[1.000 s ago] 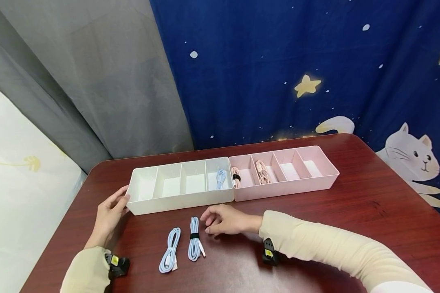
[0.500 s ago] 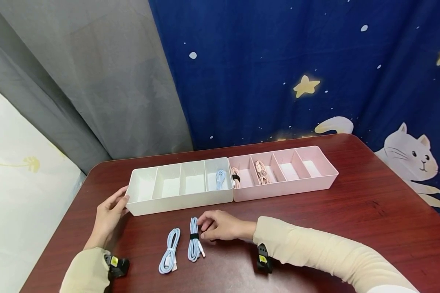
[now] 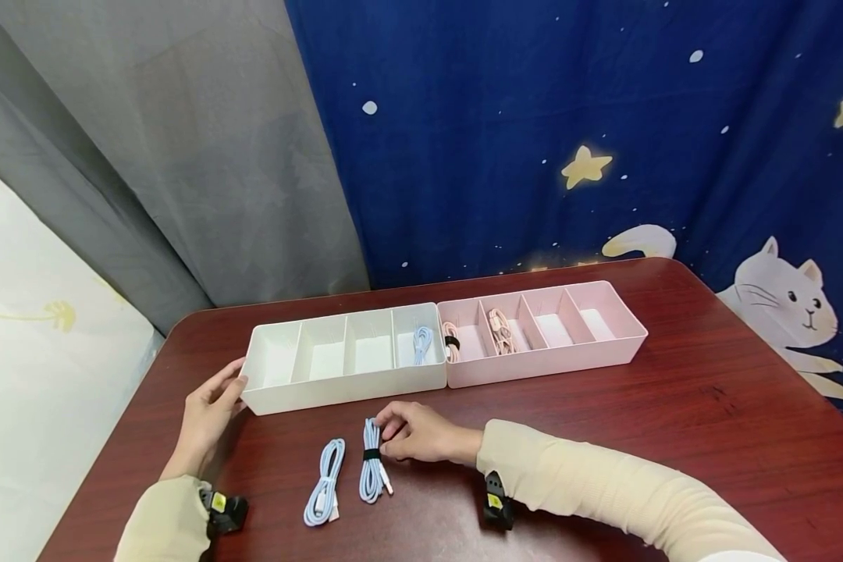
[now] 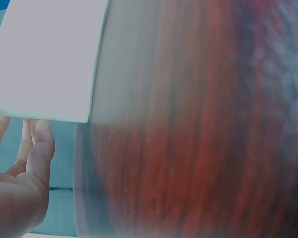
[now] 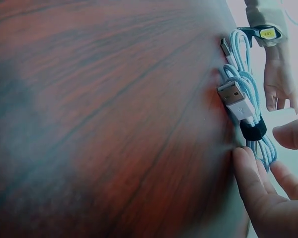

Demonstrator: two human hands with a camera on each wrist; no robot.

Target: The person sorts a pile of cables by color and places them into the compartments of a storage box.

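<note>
Just left of the right hand lies a banded blue cable. The loose fingers seem to touch it, not squeeze; pinching near its black band should keep it neat. Farther off, the left hand, also loose, touches the white box.

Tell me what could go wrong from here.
The right grip is toward the far end of the black-banded blue cable, so lifting could tilt it. Its protruding plug might catch the white tray. The left grip touches that tray; a push could shift the neighbouring pink tray.
</note>
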